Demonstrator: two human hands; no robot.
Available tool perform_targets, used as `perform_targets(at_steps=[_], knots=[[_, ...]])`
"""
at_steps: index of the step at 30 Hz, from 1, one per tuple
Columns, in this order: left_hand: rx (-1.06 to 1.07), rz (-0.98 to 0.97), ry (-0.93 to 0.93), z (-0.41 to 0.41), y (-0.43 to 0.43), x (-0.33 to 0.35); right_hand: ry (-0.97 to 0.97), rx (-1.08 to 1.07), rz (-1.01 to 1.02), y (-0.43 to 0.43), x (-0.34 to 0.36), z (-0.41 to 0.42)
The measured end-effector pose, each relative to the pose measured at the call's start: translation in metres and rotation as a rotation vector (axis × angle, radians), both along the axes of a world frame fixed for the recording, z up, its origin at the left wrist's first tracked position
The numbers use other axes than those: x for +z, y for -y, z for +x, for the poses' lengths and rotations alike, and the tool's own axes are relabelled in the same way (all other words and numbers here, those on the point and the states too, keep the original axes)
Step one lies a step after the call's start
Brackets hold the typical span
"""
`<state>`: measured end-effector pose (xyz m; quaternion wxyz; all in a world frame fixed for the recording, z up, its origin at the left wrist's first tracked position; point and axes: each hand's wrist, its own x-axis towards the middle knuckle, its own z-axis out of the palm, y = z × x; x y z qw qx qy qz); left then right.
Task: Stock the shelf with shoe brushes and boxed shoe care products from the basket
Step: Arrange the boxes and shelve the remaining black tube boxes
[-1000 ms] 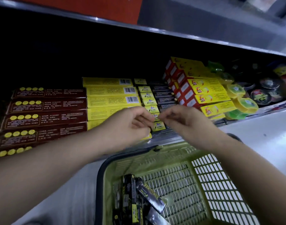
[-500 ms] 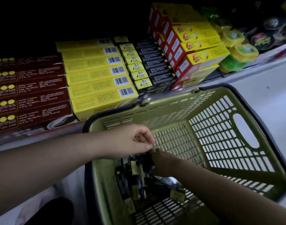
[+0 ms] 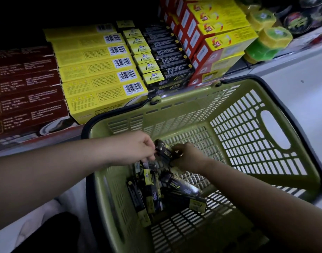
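Note:
A green plastic basket (image 3: 247, 147) sits in front of the shelf, with several black-and-yellow shoe care boxes (image 3: 152, 190) piled in its near left corner. Both my hands are inside it. My left hand (image 3: 138, 148) and my right hand (image 3: 185, 157) together hold one black box (image 3: 163, 150) lifted above the pile, each hand pinching one end. On the shelf, a row of the same black-and-yellow boxes (image 3: 162, 59) stands between yellow boxes and red-yellow boxes.
Long yellow barcode boxes (image 3: 94, 70) and dark red boxes (image 3: 27, 84) fill the shelf's left. Red-and-yellow boxes (image 3: 216, 33), green-yellow tubs (image 3: 266, 41) and round tins (image 3: 297, 22) are on the right. The white floor (image 3: 302, 73) lies right of the basket.
My hands left the shelf and went down into the basket. My right hand reached into the pile, and now both hands hold a black box raised from it.

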<state>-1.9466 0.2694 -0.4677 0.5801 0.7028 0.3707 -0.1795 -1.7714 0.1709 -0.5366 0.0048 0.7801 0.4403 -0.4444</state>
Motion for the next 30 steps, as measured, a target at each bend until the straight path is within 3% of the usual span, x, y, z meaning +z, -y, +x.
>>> perform_targets(at_steps=[3,5,8,10,14,16,19,22,25,30], knots=[[-0.005,0.022,-0.048,-0.002,0.001,-0.003,-0.618,-0.432,-0.054,0.008,0.036,0.002],[0.076,-0.039,-0.047,-0.002,0.005,-0.002,-0.956,-0.576,-0.077,0.012,0.052,-0.002],[0.319,-0.329,0.082,0.0,0.014,0.002,-1.096,-0.567,-0.027,0.011,0.063,-0.011],[0.438,-0.476,0.153,0.001,0.016,0.003,-1.063,-0.535,0.006,0.01,0.063,-0.018],[0.55,-0.495,0.187,0.003,0.013,0.002,-0.974,-0.417,0.001,0.006,0.061,-0.013],[0.563,-0.483,0.18,0.002,0.012,0.0,-0.759,-0.134,-0.064,0.006,0.058,-0.003],[0.528,-0.484,0.136,0.0,0.013,-0.003,-0.186,0.523,-0.31,0.013,0.037,0.009],[0.509,-0.495,0.108,0.0,0.013,-0.002,0.034,0.842,-0.576,0.035,0.008,-0.003],[0.505,-0.511,0.093,-0.001,0.014,0.0,0.152,0.929,-0.553,0.051,-0.01,-0.014],[0.524,-0.539,0.064,0.0,0.011,0.002,-0.095,0.609,-0.733,0.032,0.014,0.024]])
